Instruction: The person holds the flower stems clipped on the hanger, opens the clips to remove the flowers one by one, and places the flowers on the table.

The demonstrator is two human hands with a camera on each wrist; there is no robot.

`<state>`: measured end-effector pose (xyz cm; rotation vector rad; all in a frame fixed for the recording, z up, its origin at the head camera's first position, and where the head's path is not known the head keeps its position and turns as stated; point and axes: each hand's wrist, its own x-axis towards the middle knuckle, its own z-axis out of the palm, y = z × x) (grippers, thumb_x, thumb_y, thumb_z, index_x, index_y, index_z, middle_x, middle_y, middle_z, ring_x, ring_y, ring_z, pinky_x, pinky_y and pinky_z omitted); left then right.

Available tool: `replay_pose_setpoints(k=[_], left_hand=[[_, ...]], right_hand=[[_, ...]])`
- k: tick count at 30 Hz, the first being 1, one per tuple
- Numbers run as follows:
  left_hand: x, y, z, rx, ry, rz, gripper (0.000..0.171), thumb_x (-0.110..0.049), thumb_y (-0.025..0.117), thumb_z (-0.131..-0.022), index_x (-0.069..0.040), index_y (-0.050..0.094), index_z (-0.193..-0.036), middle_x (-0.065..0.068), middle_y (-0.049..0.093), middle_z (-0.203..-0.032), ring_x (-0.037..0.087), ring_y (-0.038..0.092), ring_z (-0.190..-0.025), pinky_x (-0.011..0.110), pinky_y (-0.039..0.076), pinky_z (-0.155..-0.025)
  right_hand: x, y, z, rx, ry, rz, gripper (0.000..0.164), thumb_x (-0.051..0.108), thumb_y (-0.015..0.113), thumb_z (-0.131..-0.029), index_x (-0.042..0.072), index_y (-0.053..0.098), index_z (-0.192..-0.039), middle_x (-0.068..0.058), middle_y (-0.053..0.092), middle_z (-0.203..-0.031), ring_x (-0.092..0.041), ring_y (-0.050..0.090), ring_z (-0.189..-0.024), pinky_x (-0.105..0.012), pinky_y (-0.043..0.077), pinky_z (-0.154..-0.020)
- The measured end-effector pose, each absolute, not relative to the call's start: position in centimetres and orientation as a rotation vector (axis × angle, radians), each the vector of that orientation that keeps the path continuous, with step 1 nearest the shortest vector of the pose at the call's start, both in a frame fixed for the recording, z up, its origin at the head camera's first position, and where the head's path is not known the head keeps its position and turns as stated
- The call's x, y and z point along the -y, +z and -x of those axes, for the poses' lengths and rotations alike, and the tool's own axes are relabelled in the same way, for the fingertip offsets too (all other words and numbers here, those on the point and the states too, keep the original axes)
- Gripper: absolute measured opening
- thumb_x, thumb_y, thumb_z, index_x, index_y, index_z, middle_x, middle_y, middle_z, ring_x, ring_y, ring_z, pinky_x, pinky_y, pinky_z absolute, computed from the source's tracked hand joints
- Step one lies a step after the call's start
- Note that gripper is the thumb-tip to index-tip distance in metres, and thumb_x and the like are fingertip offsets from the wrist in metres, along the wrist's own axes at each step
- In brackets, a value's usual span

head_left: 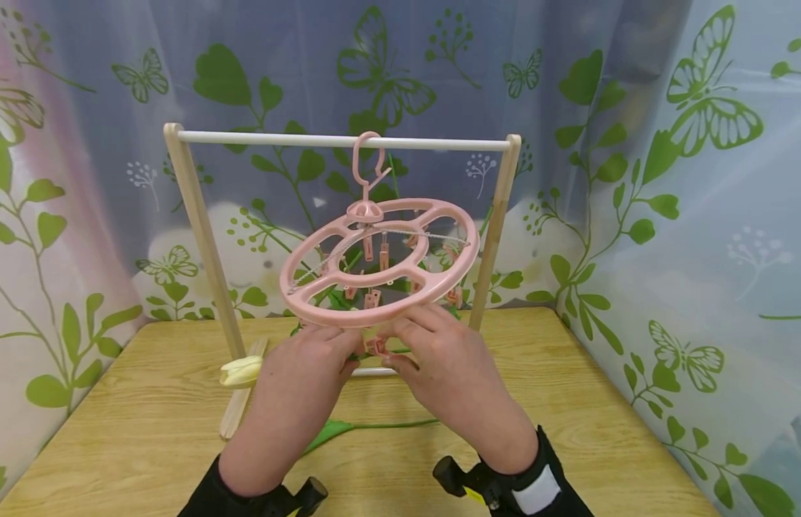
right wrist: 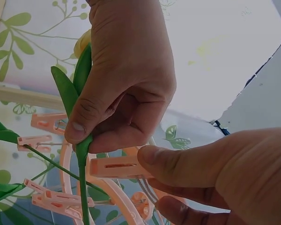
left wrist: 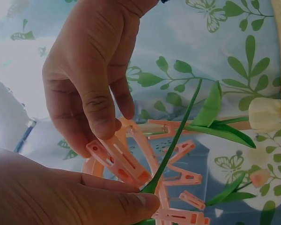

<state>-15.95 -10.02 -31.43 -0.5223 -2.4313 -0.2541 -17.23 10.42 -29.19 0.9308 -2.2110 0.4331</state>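
Observation:
My left hand pinches the green stem of a tulip between thumb and fingers, just below the leaves. The tulip's pale yellow head points left, beyond that hand. A pink clothespin hanging under the round pink clip hanger is pinched by my right hand. Its tip is right by the stem; whether its jaws are parted is unclear. Both hands work just below the hanger's near rim. Fingertips are partly hidden in the head view.
The hanger hooks over a white rod between wooden posts. Other clothespins dangle from it, with a whitish tulip and a pinkish one among them. On the wooden table lies a green leaf with a stem.

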Motion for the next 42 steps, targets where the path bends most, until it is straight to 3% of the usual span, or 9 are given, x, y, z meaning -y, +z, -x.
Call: replay_pose_setpoints(k=[12, 21, 31, 42], left_hand=[[10.0, -30.8, 15.4, 2.495, -0.242, 0.511, 0.023, -0.018, 0.096, -0.084, -0.024, 0.074, -0.089, -0.009, 0.075, -0.083, 0.016, 0.065, -0.074, 0.032, 0.054, -0.065], [10.2, -30.6, 15.3, 2.502, -0.235, 0.504, 0.021, -0.018, 0.096, -0.083, -0.023, 0.077, -0.09, -0.007, 0.077, -0.086, 0.018, 0.064, -0.072, 0.033, 0.054, -0.062], [10.2, -30.5, 15.4, 2.528, -0.254, 0.497, 0.022, -0.019, 0.095, -0.085, -0.025, 0.074, -0.088, -0.01, 0.071, -0.08, 0.016, 0.063, -0.071, 0.033, 0.051, -0.061], [10.3, -30.5, 15.1, 2.534, -0.295, 0.516, 0.023, -0.018, 0.095, -0.085, -0.025, 0.073, -0.088, -0.012, 0.073, -0.083, 0.015, 0.066, -0.077, 0.032, 0.052, -0.066]], right_hand=[[-10.7, -29.0, 17.0, 2.252, 0.534, -0.934, 0.048, 0.016, 0.099, -0.082, 0.017, 0.08, -0.127, 0.002, 0.078, -0.128, -0.019, 0.075, -0.118, -0.034, 0.065, -0.09], [-11.0, -29.0, 17.0, 2.098, 0.633, -1.027, 0.048, 0.015, 0.098, -0.083, 0.014, 0.08, -0.127, -0.003, 0.076, -0.13, -0.019, 0.077, -0.112, -0.029, 0.063, -0.083], [-12.0, -28.5, 16.8, 1.96, 0.726, -0.893, 0.013, 0.015, 0.085, -0.096, 0.011, 0.081, -0.108, -0.003, 0.079, -0.106, -0.018, 0.076, -0.103, -0.037, 0.063, -0.084], [-12.6, -28.0, 16.5, 2.251, 0.62, -0.814, 0.007, 0.023, 0.084, -0.099, 0.018, 0.081, -0.104, 0.003, 0.077, -0.104, -0.013, 0.07, -0.091, -0.031, 0.056, -0.075]])
